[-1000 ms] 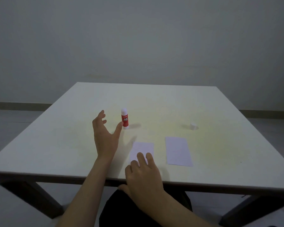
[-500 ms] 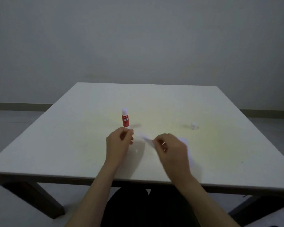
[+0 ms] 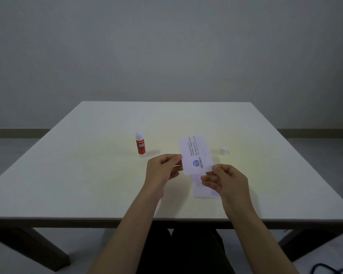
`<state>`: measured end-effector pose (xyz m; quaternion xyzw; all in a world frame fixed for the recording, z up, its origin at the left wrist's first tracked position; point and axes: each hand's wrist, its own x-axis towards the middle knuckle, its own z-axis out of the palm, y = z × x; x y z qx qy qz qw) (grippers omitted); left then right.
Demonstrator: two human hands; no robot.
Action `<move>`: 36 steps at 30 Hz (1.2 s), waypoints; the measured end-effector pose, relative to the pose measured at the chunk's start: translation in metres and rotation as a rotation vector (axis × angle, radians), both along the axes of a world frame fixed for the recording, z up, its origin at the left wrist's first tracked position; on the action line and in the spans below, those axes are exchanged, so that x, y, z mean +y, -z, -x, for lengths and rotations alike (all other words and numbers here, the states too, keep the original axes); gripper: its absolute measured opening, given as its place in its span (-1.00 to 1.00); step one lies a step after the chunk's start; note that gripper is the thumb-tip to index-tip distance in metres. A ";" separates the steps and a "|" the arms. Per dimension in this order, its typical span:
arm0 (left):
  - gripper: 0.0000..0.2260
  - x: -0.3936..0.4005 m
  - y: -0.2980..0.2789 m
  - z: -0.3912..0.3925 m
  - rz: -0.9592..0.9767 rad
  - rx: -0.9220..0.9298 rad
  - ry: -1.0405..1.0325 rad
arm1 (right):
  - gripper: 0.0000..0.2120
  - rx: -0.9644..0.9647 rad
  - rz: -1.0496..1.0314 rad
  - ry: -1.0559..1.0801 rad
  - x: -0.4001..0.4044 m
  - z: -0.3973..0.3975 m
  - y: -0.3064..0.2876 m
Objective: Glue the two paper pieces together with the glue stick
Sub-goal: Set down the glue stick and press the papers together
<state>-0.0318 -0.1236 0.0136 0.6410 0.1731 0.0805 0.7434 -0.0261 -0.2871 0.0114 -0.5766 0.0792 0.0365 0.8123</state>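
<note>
I hold a white paper piece (image 3: pixel 195 155) with printed text and a blue logo up above the table, its printed face toward me. My left hand (image 3: pixel 163 169) pinches its left edge and my right hand (image 3: pixel 225 179) pinches its lower right corner. The second white paper piece (image 3: pixel 201 189) lies flat on the table beneath, partly hidden by my right hand. The red glue stick (image 3: pixel 140 143) stands upright to the left with its white glue tip exposed. Its white cap (image 3: pixel 223 150) rests on the table to the right.
The white table (image 3: pixel 87 175) has a near edge just below my forearms. A grey wall stands behind it. A dark cable (image 3: pixel 323 268) lies on the floor at the lower right.
My right hand lifted the left paper off the table and turned it over. Both hands now hold it up over the other paper, printed side showing.
</note>
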 end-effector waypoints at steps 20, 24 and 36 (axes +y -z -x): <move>-0.88 -0.017 0.015 -0.010 -0.553 0.148 0.145 | -0.79 0.020 0.578 -0.210 -0.045 -0.034 0.011; -0.87 -0.016 0.015 -0.011 -0.630 0.172 0.156 | -0.81 -0.014 0.664 -0.218 -0.043 -0.035 0.015; -0.87 -0.018 0.017 -0.013 -0.703 0.199 0.167 | -0.82 -0.048 0.777 -0.212 -0.041 -0.038 0.019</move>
